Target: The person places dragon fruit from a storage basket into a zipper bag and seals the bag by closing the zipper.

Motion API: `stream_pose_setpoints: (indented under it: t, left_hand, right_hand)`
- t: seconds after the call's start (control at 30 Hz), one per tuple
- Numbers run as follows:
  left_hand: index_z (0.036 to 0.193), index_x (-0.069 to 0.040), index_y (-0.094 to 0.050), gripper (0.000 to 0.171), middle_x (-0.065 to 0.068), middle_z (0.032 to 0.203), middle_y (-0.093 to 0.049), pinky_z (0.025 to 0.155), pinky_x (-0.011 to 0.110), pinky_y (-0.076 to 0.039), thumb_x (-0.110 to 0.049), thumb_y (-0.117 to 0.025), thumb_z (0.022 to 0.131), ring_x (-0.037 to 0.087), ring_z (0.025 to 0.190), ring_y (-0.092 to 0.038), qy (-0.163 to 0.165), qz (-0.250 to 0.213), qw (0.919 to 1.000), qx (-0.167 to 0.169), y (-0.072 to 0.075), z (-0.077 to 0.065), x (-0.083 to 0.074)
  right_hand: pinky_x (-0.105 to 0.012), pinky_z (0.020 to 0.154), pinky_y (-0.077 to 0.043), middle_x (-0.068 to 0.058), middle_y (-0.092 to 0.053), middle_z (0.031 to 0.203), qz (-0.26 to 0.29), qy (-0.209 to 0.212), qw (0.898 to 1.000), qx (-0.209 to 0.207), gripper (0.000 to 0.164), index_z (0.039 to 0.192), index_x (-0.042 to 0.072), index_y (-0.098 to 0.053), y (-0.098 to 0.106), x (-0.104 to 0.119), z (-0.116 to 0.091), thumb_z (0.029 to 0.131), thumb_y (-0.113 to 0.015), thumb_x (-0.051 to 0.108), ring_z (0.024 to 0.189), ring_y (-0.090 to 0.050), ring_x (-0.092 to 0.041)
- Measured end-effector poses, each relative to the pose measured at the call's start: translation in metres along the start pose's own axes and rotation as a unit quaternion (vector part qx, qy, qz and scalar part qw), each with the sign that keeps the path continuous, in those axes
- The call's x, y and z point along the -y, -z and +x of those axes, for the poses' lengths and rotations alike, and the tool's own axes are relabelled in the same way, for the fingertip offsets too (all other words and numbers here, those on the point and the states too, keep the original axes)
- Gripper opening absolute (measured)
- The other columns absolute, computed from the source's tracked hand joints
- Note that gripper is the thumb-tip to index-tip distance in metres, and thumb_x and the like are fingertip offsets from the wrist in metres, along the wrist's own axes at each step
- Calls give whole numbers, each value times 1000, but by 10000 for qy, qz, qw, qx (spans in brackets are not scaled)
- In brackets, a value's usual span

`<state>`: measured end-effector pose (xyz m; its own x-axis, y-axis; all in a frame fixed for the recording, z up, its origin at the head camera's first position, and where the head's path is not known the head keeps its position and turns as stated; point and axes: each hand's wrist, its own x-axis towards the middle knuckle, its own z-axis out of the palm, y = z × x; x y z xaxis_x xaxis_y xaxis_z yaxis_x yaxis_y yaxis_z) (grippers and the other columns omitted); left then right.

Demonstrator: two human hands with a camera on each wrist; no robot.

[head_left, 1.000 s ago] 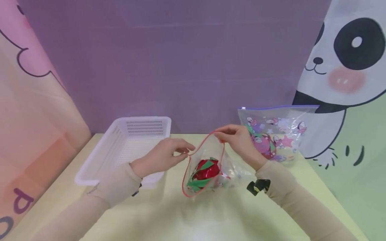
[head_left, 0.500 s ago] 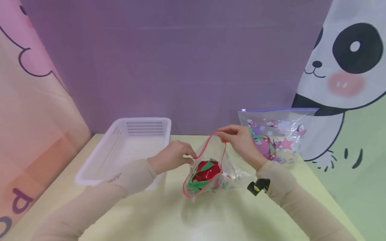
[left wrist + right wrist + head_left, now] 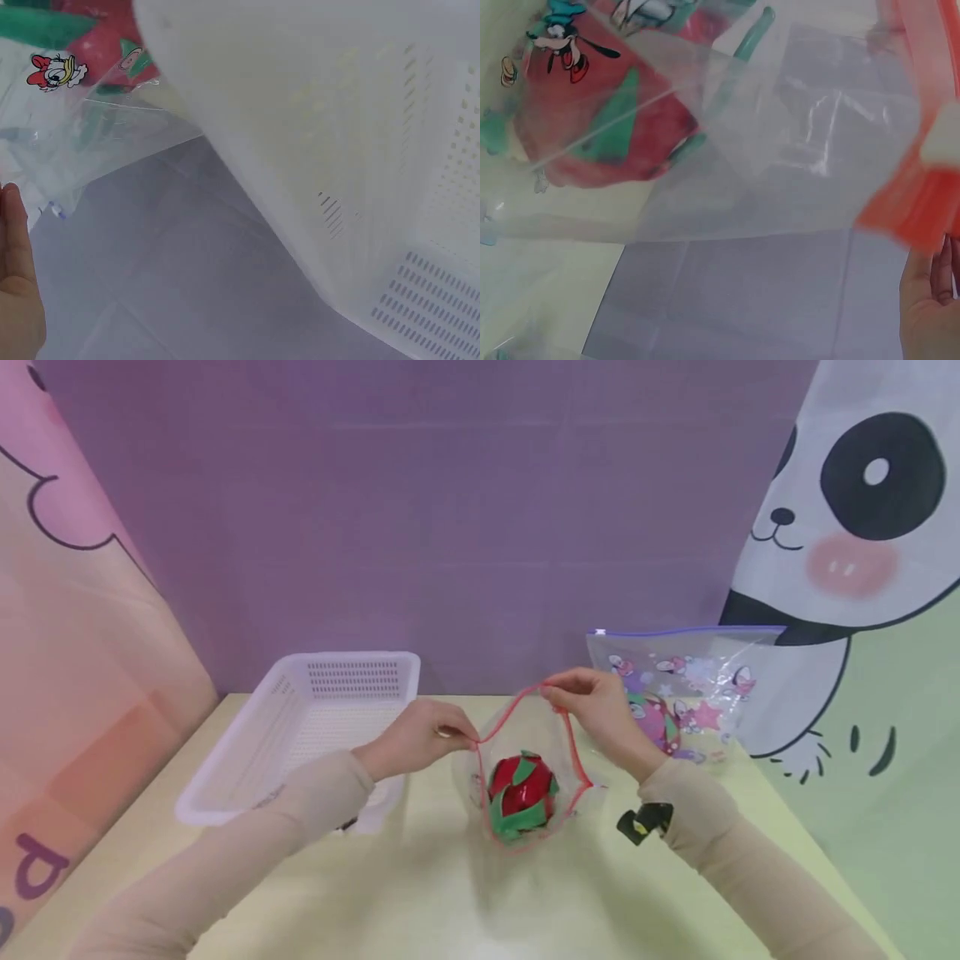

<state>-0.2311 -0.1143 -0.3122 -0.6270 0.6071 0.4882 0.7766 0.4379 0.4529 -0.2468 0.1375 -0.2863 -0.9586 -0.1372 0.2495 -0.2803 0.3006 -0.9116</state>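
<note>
A clear zip bag with a red zip edge stands mid-table, its mouth spread apart. Inside lies a red dragon fruit with green scales. My left hand pinches the left side of the bag's rim. Higher up, at the far side of that rim, my right hand pinches the edge between thumb and fingers. In the right wrist view, the dragon fruit shows through printed plastic, and the orange-red zip end is close to the camera. Only part of my left hand enters the left wrist view.
A white perforated basket stands at the left, behind my left forearm. At the back right, a second clear bag with a purple zip holds another red-green item. A purple backdrop rises behind the table.
The bag's mouth has spread wider and turned toward me, showing more of the dragon fruit. My left hand shifted to a pinch on the rim; the right hand kept its hold.
</note>
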Motion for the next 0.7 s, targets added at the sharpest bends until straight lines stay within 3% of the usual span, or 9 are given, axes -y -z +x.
stream_pose_setpoints:
  t: [0.27,0.5,0.6,0.7]
  left_hand:
    - [85,-7,-73,7,4,84,-71,71,21,-54,-7,-70,79,9,77,-67,679,-928,9930,-257,6,1,2]
    - [86,-6,-72,8,7,84,-71,69,24,-54,-10,-69,80,13,76,-67,1146,-1103,9845,-737,4,1,-2]
    - [87,-4,-71,9,9,85,-71,70,25,-53,-10,-69,80,15,76,-67,1415,-1226,9780,-915,1,-2,-6]
    - [89,-4,-70,10,10,86,-70,71,26,-53,-10,-68,81,17,78,-68,1648,-1303,9732,-938,1,-5,-9]
  right_hand:
    - [-21,72,-53,-1,-67,88,-174,-120,9997,133,28,106,1,-63,6,-1,1,85,-66,18,77,-62,-10]
    - [-24,74,-53,4,-67,90,-341,-84,9988,349,30,109,1,-62,18,-8,-5,86,-64,21,80,-63,-12]
    - [-24,74,-53,2,-69,91,-555,-116,9968,570,34,109,1,-63,28,-16,-14,85,-65,24,80,-64,-8]
    - [-26,74,-53,-6,-69,95,-729,-59,9917,1054,35,108,0,-63,40,-27,-25,84,-66,26,80,-64,-7]
